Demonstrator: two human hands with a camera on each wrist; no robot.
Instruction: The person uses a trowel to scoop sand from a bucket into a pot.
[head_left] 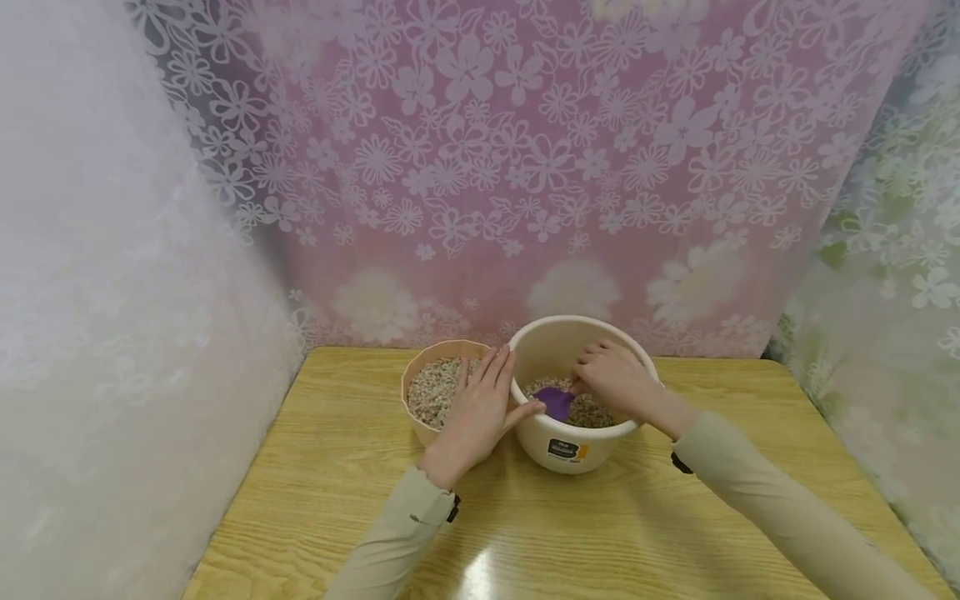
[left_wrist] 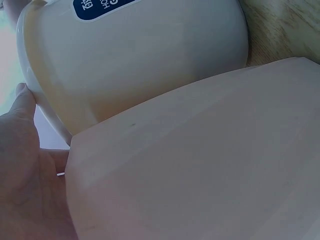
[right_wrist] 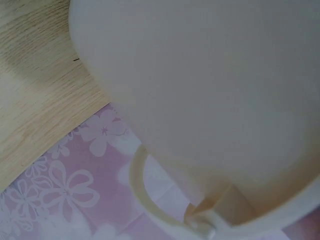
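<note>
A white bucket (head_left: 534, 443) stands at the table's far side with a layer of grain-like bits (head_left: 592, 412) inside. My right hand (head_left: 617, 379) reaches over its right rim and grips the handle of a purple scoop (head_left: 555, 403), whose bowl lies low among the bits. Just left of the bucket is a peach tub (head_left: 422, 432), filled nearly to its rim with similar pale bits (head_left: 433, 393). My left hand (head_left: 480, 408) lies across the tub's right edge, fingers extended, its thumb on the bucket's rim. In the left wrist view that thumb (left_wrist: 24, 102) touches the rim.
Both containers sit on a wood-grain table (head_left: 337, 500), near its back edge. Behind hangs a pink flowered curtain (head_left: 480, 183), with pale curtains at both sides. A curved carrying handle (right_wrist: 140, 185) juts from the bucket in the right wrist view.
</note>
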